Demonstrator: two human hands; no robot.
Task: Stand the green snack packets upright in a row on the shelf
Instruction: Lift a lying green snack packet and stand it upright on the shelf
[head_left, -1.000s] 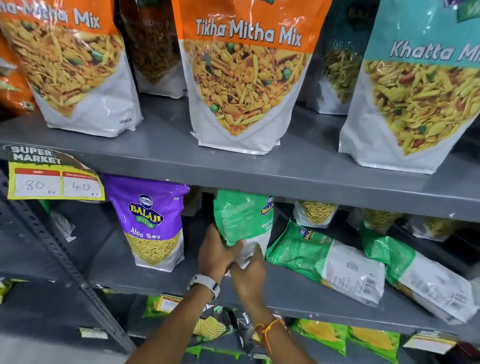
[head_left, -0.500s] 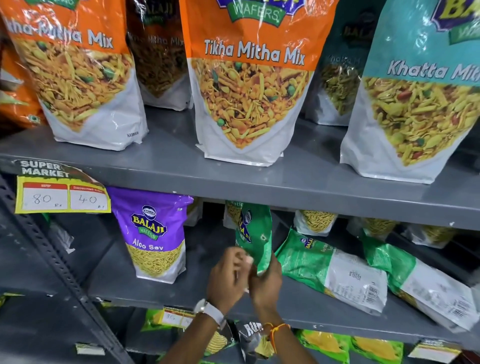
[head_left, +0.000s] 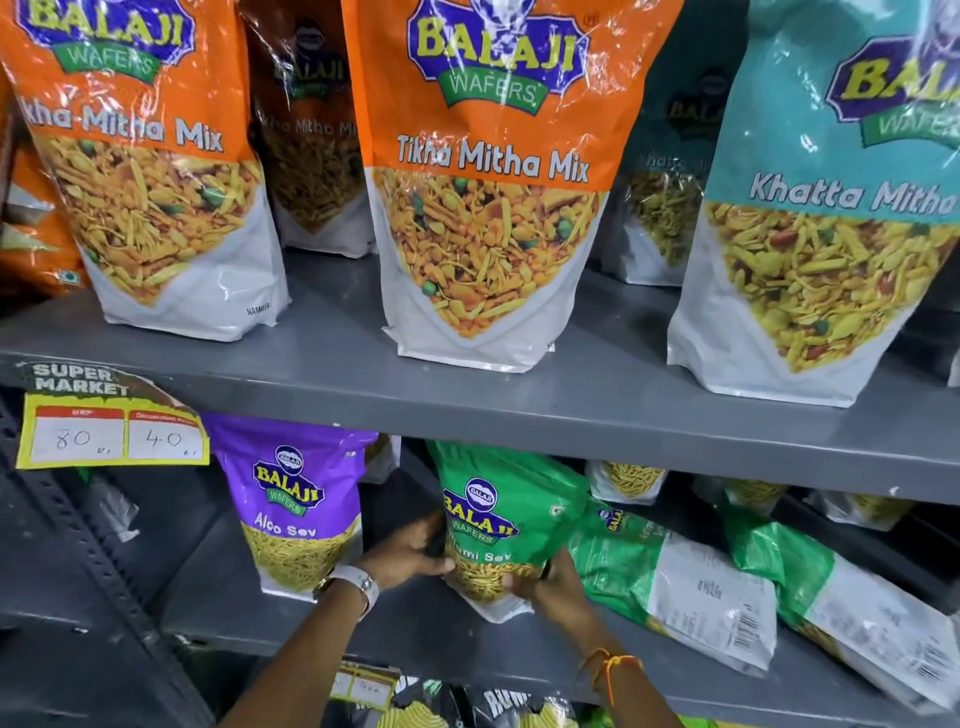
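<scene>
Both hands (head_left: 410, 551) grip upright green packet (head_left: 506, 514) of sev.

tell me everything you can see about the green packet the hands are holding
The green packet is a glossy plastic pouch, green above with a Balaji Wafers logo, a panel of thin yellow sev below and a white base. It stands upright, front facing out, on the grey middle shelf, right of the purple Aloo Sev packet. The left hand grips its lower left edge, the right hand its lower right corner. Its right side meets a lying green packet.
</scene>
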